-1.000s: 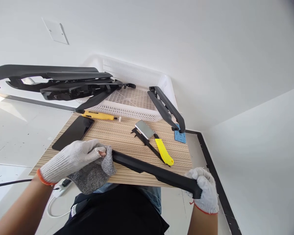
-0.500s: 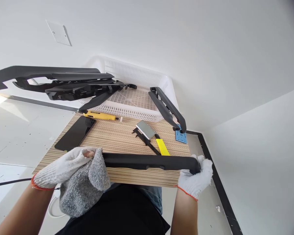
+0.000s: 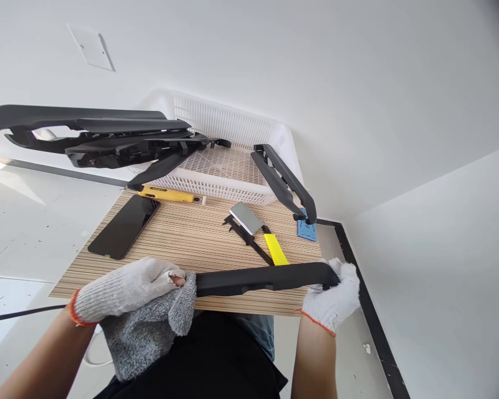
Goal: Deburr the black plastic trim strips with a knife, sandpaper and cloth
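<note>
A long black plastic trim piece (image 3: 258,279) spans the space between my two gloved hands, above the near edge of the table. My left hand (image 3: 139,285), in a white knit glove, is closed with a grey cloth (image 3: 149,332) around the piece's left end, which the cloth hides. The rest of the cloth hangs below. My right hand (image 3: 335,293), also in a white glove, grips the bent right end of the piece. Its fingertips are partly hidden behind the plastic.
Similar black parts (image 3: 125,147) lie across a white plastic basket (image 3: 228,185) at the back. On the wood-grain table (image 3: 178,238) are a black phone (image 3: 125,227), a yellow pen-like tool (image 3: 166,194), a caliper (image 3: 249,239), a grey block (image 3: 246,218), a yellow-handled tool (image 3: 276,249) and a blue piece (image 3: 306,228).
My left hand and the cloth have slid right along the trim piece, whose left end now tilts slightly lower. My right hand stays at the bent end.
</note>
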